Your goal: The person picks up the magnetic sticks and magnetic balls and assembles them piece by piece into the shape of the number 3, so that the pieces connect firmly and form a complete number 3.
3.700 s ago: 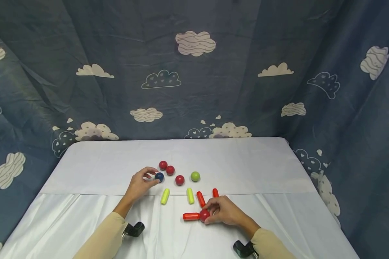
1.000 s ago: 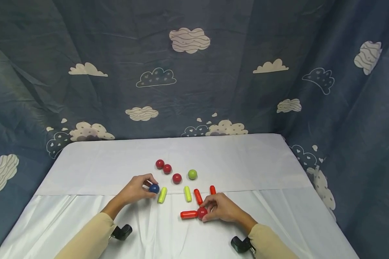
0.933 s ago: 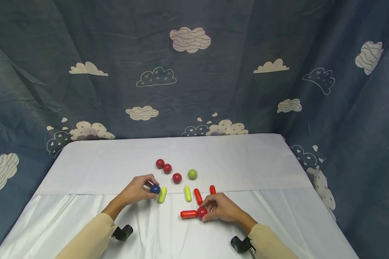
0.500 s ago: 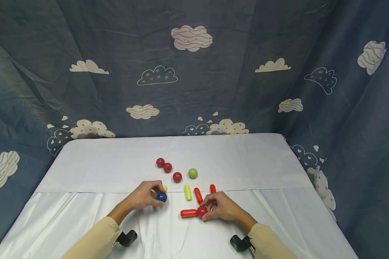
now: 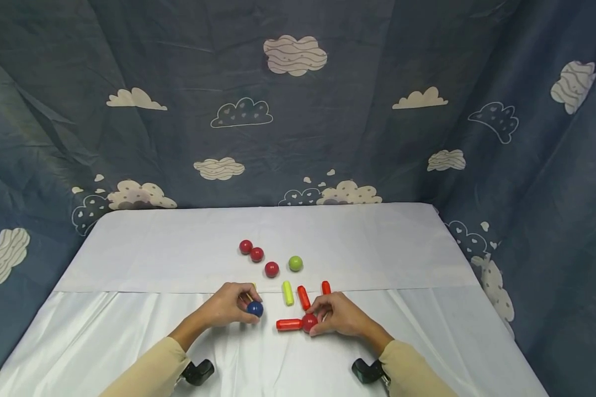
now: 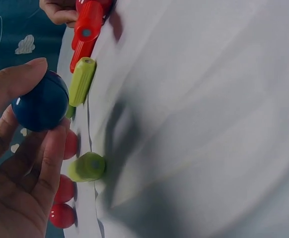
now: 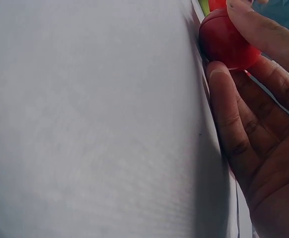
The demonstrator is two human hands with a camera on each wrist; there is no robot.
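Observation:
My left hand [image 5: 229,305] pinches a dark blue ball [image 5: 255,309] between thumb and fingers; in the left wrist view the blue ball [image 6: 41,103] is held above the white cloth. My right hand [image 5: 341,315] grips a red ball [image 5: 309,322] low at the cloth, and the right wrist view shows this red ball [image 7: 228,40] between thumb and fingers. A red stick [image 5: 289,325] lies with one end against that ball, on its left. Another red stick [image 5: 303,298] lies just behind the ball. A yellow-green stick [image 6: 87,167] is mostly hidden behind my left hand in the head view.
Behind the hands lie a loose red ball [image 5: 271,269], two more red balls close together and a green ball [image 5: 295,263]. A yellow-green stick [image 5: 288,293] and a red stick [image 5: 326,287] lie nearer. A cloud-print curtain [image 5: 328,138] hangs behind the white-covered table [image 5: 377,242].
My left hand took the blue ball from beside the red balls, brought it nearer me, then moved right toward the red stick. My right hand stays at the red ball.

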